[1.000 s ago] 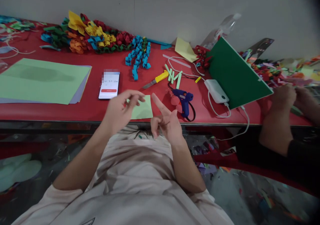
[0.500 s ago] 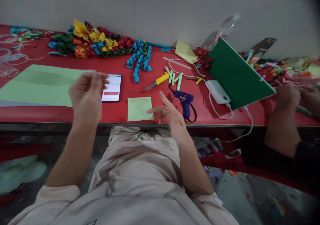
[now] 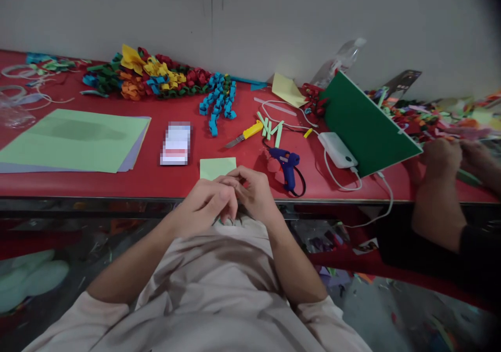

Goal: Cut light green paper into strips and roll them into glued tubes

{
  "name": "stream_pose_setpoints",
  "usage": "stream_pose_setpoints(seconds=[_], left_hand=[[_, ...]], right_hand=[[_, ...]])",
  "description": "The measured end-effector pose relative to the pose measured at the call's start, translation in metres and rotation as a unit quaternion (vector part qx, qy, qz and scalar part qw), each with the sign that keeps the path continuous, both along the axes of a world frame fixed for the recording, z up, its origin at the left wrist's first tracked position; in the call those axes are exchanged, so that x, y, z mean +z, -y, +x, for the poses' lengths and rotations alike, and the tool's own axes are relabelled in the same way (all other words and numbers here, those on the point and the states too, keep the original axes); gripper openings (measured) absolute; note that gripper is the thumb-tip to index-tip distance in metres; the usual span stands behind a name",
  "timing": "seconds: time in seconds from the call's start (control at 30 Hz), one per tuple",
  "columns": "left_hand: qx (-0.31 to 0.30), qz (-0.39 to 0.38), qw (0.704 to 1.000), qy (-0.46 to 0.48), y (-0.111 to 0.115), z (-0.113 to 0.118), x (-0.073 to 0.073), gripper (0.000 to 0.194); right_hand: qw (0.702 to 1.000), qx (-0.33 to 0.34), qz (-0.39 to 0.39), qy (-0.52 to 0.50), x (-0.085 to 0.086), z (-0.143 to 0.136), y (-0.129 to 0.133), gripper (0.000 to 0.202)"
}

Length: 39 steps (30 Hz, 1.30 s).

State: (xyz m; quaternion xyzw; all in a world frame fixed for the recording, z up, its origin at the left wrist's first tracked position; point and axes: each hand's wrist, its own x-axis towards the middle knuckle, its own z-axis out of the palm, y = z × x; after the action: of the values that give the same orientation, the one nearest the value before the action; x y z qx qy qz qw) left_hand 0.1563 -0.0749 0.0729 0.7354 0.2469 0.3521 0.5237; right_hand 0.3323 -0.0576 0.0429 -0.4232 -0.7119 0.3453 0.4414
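Observation:
At the table's front edge my two hands meet, fingers curled and touching. My left hand (image 3: 207, 201) has its thumb and fingers bent together. Against it, my right hand (image 3: 256, 193) is closed too, its fingertips partly hidden behind the left. Anything small between the fingers is out of sight. Just beyond them lies a light green paper square (image 3: 217, 167), its near part covered by the hands. To the right rests a blue glue gun (image 3: 287, 167). Behind it are several pale green paper strips (image 3: 270, 128) and a yellow utility knife (image 3: 250, 131) with its blade out.
Left stand a phone (image 3: 175, 144) and large green sheets (image 3: 70, 141). Curled paper chains (image 3: 156, 75) line the back. A green board (image 3: 368, 125) leans near a white power bank (image 3: 337, 149) with cables. At far right are another person's hands (image 3: 442, 159).
My hands have come together and down toward the table edge, over the near part of the green square. My right hand's spread fingers have curled in. The view has tilted slightly up.

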Motion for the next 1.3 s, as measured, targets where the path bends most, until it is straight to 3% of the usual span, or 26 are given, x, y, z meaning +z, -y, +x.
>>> stream_pose_setpoints(seconds=[0.1, 0.23, 0.33, 0.4, 0.47, 0.57, 0.63, 0.7, 0.8, 0.9, 1.03, 1.17, 1.23, 1.3], left_hand=[[0.015, 0.014, 0.999, -0.030, -0.008, -0.009, 0.000, 0.057], [0.041, 0.003, 0.998, -0.039, -0.017, -0.022, -0.002, 0.054], [0.104, 0.052, 0.990, -0.083, -0.026, -0.033, -0.006, 0.050], [0.188, 0.146, 0.961, -0.142, -0.035, -0.037, -0.011, 0.042], [0.264, 0.249, 0.904, -0.227, -0.044, -0.037, -0.019, 0.031], [0.295, 0.327, 0.829, -0.345, -0.055, -0.031, -0.031, 0.025], [0.286, 0.329, 0.820, -0.371, -0.059, -0.025, -0.038, 0.021], [0.279, 0.308, 0.832, -0.368, -0.061, -0.022, -0.043, 0.016], [0.281, 0.239, 0.875, -0.315, -0.063, -0.020, -0.048, 0.014], [0.312, 0.166, 0.913, -0.205, -0.064, -0.019, -0.050, 0.021], [0.365, 0.166, 0.916, -0.019, -0.062, -0.009, -0.043, 0.029], [0.276, -0.002, 0.934, 0.226, -0.053, 0.005, -0.027, 0.041], [0.252, -0.065, 0.933, 0.248, -0.049, 0.010, -0.020, 0.049], [0.262, -0.077, 0.931, 0.241, -0.047, 0.013, -0.016, 0.053]], right_hand=[[1.000, -0.003, 0.003, 0.009, -0.006, 0.002, 0.000, 0.019], [0.997, 0.070, 0.010, 0.000, -0.017, 0.003, 0.002, 0.025], [0.997, 0.059, 0.030, 0.038, -0.022, 0.012, 0.002, 0.034], [0.998, 0.004, 0.050, 0.047, -0.021, 0.021, 0.000, 0.033], [0.995, -0.034, 0.078, 0.052, -0.018, 0.027, -0.005, 0.037], [0.986, -0.055, 0.122, 0.095, -0.015, 0.027, -0.017, 0.044], [0.978, -0.082, 0.129, 0.139, -0.017, 0.023, -0.027, 0.040], [0.970, -0.103, 0.128, 0.181, -0.021, 0.018, -0.036, 0.036], [0.972, -0.096, 0.118, 0.180, -0.029, 0.016, -0.044, 0.022], [0.983, -0.105, 0.087, 0.126, -0.030, 0.019, -0.043, 0.015], [0.978, -0.161, 0.117, 0.067, -0.021, 0.021, -0.035, 0.035], [0.996, -0.072, 0.018, -0.053, -0.011, 0.008, -0.035, 0.036], [0.993, -0.057, -0.030, -0.096, -0.009, -0.001, -0.038, 0.033], [0.989, -0.086, -0.027, -0.116, -0.009, -0.008, -0.040, 0.030]])
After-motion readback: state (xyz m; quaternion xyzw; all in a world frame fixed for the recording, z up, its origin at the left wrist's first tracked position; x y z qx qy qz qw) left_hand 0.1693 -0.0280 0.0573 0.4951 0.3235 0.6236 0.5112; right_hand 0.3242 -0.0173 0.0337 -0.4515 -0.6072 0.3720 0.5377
